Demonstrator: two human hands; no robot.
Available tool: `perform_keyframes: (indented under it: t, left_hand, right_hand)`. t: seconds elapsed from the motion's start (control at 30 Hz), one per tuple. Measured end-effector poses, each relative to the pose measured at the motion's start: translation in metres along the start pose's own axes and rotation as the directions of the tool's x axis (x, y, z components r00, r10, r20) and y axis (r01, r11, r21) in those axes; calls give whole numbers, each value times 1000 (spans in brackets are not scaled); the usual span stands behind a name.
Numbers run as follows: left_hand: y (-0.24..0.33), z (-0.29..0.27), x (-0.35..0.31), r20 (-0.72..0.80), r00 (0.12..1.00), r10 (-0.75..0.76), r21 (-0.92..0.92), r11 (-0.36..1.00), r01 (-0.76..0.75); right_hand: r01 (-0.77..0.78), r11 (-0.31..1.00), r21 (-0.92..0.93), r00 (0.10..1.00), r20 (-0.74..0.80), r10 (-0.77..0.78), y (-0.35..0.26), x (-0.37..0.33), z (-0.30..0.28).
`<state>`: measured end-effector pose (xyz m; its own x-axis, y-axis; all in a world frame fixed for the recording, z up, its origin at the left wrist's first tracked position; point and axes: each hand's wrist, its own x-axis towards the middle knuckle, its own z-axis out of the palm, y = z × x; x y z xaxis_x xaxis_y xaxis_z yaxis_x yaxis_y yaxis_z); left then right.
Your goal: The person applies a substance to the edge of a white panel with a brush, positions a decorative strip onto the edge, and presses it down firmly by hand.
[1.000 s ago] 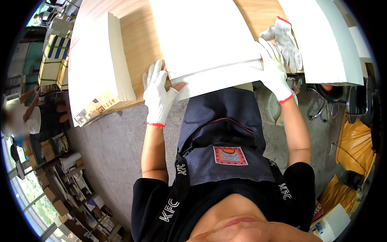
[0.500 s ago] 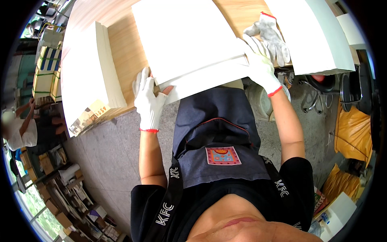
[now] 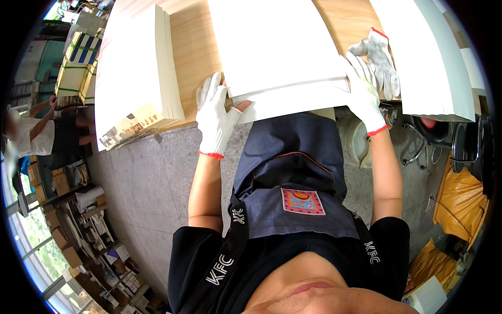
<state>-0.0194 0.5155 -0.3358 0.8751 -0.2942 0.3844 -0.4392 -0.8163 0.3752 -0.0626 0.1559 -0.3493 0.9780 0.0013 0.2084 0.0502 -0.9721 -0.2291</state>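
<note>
Left hand [image 3: 214,118] and right hand [image 3: 365,94], both gloved, are flanking a white paper stack [image 3: 277,47] at the near edge of the desk [image 3: 193,47].
Nearest, a dark apron [image 3: 285,141] is hanging below a white sheet [image 3: 298,100], which is jutting from under the stack toward the wearer. The left thumb is resting over the sheet's corner, standing apart from the fingers; the right fingers are reaching straight along the opposite edge, thumb hidden — cannot tell whether either is gripping. A grey-white glove [image 3: 381,57] is lying just beyond the right hand. Taller stacks are standing on both sides: a left stack [image 3: 130,63], a right stack [image 3: 434,57]. Far left, a co-worker [image 3: 42,131] is sitting near green-strapped bundles [image 3: 70,78].
</note>
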Motion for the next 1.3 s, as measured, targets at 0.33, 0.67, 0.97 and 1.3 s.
perform_keyframes:
  t: [0.33, 0.67, 0.97, 1.3]
  left_hand:
    - [1, -3, 1, 30, 1000, 7, 13, 1000, -7]
    - [-1, 3, 0, 29, 1000, -1, 34, 999, 0]
    - [0, -2, 2, 17, 1000, 24, -3, 1000, -24]
    - [12, -3, 3, -148, 988, 37, 9, 999, -36]
  right_hand:
    - [35, 999, -6, 997, -64, -35, 3, -1, 4]
    - [-19, 1000, -19, 1000, -25, 19, 0, -1, -1]
    - [37, 999, -26, 997, -62, -38, 1, 1, 4]
    - [51, 998, -31, 997, -53, -53, 7, -2, 9]
